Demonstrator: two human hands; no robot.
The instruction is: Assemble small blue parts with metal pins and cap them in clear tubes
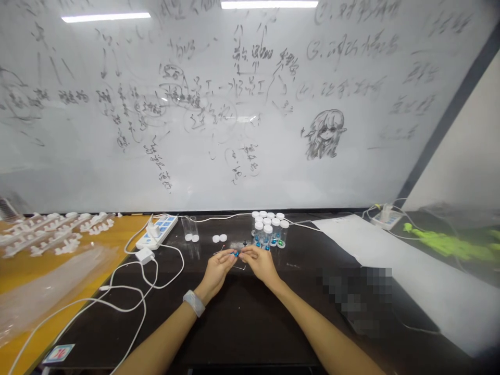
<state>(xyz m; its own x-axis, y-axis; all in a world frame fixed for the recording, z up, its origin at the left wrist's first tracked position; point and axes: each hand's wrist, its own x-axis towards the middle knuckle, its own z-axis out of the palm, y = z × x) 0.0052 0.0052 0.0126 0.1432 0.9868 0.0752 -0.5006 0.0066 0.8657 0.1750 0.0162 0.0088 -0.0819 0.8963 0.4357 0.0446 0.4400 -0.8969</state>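
Observation:
My left hand (217, 272) and my right hand (261, 263) meet above the dark table (238, 317), fingertips closed in a pinch around a small shiny blue piece (236, 254). Its exact kind is too small to tell. Just below the fingers lies a thin L-shaped metal rod (241, 268). Beyond my hands are two white caps (219, 238) side by side. A group of clear vials (276, 232) with white lids stands behind my right hand; blue pieces show in several, and a green one in another.
Two clear tubes (190, 229) stand on white bases at the back. A power strip (158, 232) and looping white cables (144, 291) lie left. White plastic parts (62, 226) rest on the yellow surface (78, 260). White paper (390, 260) covers the right side; a whiteboard (195, 172) rises behind.

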